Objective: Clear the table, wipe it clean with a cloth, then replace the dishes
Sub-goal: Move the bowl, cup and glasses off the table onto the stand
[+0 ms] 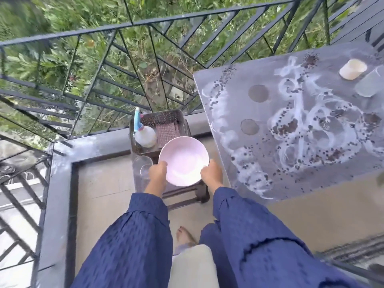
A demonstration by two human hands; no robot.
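Bowl [184, 161]: pale pink, round, plain and empty, with its open side up. It sits in front of the person, left of the table [239, 113] and over a dark stool [187, 194]. Whether it rests on the stool or is held just above it cannot be told. The left hand [158, 173] grips the near-left rim with its fingers curled over the edge, and the right hand [211, 173] grips the near-right rim the same way. Both arms wear blue sleeves [249, 235].

The table is a grey slab smeared with white loops and streaks and scattered with dark crumbs. On it lie 2 round grey discs [258, 93], a cream cup [352, 69] tipped on its side near the far right, and a clear tumbler [368, 84] just beside the cup.

The place is a balcony with a beige tiled floor [99, 179], a grey ledge and a black metal railing [116, 30], with green plants beyond it. A dark perforated basket [164, 119] stands behind the bowl, and a white spray bottle [145, 136] with a blue head stands at the basket's left. A clear glass [142, 167] stands left of the bowl, partly behind the left hand. A bare foot [185, 235] shows between the sleeves, and a striped mat [349, 252] lies at lower right.

No writing or label can be read.
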